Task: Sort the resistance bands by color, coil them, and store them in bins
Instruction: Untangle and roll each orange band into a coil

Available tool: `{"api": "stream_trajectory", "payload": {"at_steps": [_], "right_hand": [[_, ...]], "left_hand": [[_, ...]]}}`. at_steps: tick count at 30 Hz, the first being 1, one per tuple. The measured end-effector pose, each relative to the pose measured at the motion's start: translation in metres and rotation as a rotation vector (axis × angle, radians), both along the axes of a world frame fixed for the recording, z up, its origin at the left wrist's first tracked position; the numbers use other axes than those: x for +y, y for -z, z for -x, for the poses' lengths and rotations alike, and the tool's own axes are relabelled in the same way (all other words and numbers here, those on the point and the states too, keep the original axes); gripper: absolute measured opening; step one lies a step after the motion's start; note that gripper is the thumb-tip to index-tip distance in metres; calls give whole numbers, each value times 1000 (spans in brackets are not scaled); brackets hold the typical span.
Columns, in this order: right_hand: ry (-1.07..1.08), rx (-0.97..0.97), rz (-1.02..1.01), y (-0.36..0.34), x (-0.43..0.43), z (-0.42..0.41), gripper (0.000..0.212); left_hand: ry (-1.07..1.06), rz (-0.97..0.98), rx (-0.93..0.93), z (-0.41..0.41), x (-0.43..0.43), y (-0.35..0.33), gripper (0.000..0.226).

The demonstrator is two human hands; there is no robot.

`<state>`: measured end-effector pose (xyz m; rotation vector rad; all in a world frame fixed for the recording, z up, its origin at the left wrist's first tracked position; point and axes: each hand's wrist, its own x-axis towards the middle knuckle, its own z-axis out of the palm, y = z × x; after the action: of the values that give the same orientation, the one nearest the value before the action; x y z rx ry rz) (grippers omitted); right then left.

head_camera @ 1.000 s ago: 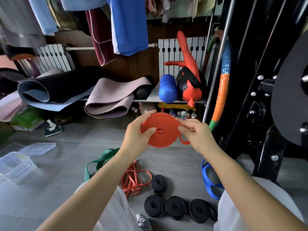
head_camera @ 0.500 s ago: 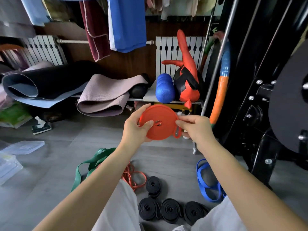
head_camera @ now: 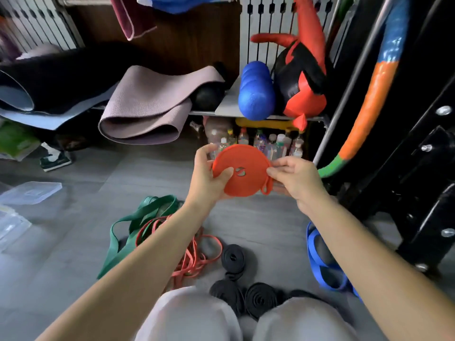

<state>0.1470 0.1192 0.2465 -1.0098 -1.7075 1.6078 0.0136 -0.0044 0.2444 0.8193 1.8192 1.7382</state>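
I hold a tightly coiled orange band (head_camera: 246, 178) in front of me above the floor. My left hand (head_camera: 209, 175) grips its left edge, thumb on the face and fingers behind. My right hand (head_camera: 293, 178) pinches the right edge, where a small loop of the band's tail hangs down. On the floor below lie a loose green band (head_camera: 133, 222), a tangle of thin red bands (head_camera: 194, 257), several coiled black bands (head_camera: 246, 289) and a loose blue band (head_camera: 320, 262).
Clear plastic bins and a lid (head_camera: 32, 193) sit on the floor at the left. Rolled mats (head_camera: 145, 107), a blue foam roller (head_camera: 256, 92) and bottles fill the shelf ahead. A black weight machine (head_camera: 406, 143) stands at the right. My knees (head_camera: 221, 316) show at the bottom.
The view has tilted down and closer to the floor. The coil has tightened and its hanging tail has become a shorter loop. Both hands stay on the coil.
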Motion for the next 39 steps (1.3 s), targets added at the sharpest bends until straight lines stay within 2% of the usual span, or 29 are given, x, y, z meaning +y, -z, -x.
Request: {"api": "stream_trajectory", "payload": {"at_steps": [4, 10, 12, 15, 18, 20, 22, 25, 30, 32, 35, 39], "right_hand": [[26, -106, 70, 81, 27, 25, 21], [115, -258, 298, 227, 58, 57, 22], [135, -330, 325, 273, 68, 69, 22], [133, -434, 356, 334, 79, 83, 21], [130, -509, 411, 383, 85, 89, 19], [136, -555, 426, 409, 88, 89, 19], [144, -595, 406, 428, 89, 88, 22], [121, -651, 380, 449, 90, 91, 25], [66, -755, 272, 460, 85, 105, 13], [57, -811, 203, 461, 83, 107, 6], [4, -839, 172, 464, 83, 109, 18], [-118, -829, 166, 465, 79, 113, 33]], "left_hand": [[-35, 138, -24, 23, 33, 83, 37], [-5, 447, -178, 62, 77, 231, 68], [13, 516, -262, 70, 89, 274, 71], [6, 650, -325, 80, 102, 326, 67], [-1, 736, -385, 82, 109, 365, 54], [24, 786, -416, 80, 112, 383, 56], [39, 806, -431, 76, 113, 396, 57], [49, 847, -429, 78, 115, 412, 71], [35, 835, -330, 84, 107, 427, 56], [21, 817, -373, 84, 101, 428, 53], [13, 816, -462, 87, 100, 426, 38], [25, 881, -420, 96, 98, 430, 37]]}}
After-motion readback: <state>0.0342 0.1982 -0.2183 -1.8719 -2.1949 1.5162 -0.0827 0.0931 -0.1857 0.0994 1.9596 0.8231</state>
